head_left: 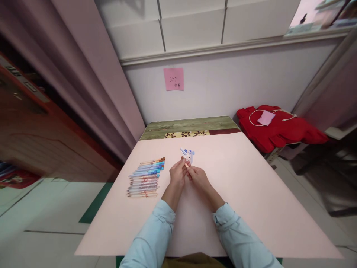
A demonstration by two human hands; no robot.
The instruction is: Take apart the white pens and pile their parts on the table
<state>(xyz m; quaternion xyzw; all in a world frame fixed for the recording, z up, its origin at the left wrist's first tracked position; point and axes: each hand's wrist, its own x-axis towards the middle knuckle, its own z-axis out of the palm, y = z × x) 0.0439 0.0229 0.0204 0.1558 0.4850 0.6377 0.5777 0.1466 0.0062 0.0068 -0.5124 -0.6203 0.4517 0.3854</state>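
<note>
My left hand [177, 173] and my right hand [197, 176] meet over the middle of the table, fingers closed. Between their fingertips is a slim peach-coloured pen [186, 164] with a brown end; the fingers hide part of it. Just beyond my hands lie several loose blue and white pen parts [191, 155], among them small blue caps and slender barrels. Left of my hands, pens [145, 178] lie side by side in a column: peach with brown ends at the far end, blue in the middle, pale patterned ones nearer me.
A pale pink sheet [240, 208] covers most of the table, with a green patterned strip [192, 123] at the far edge. On the right, red cloth [267, 136] bears a white cable and pink notes. A pink note [174, 79] is stuck to the wall; a curtain [92, 67] hangs left.
</note>
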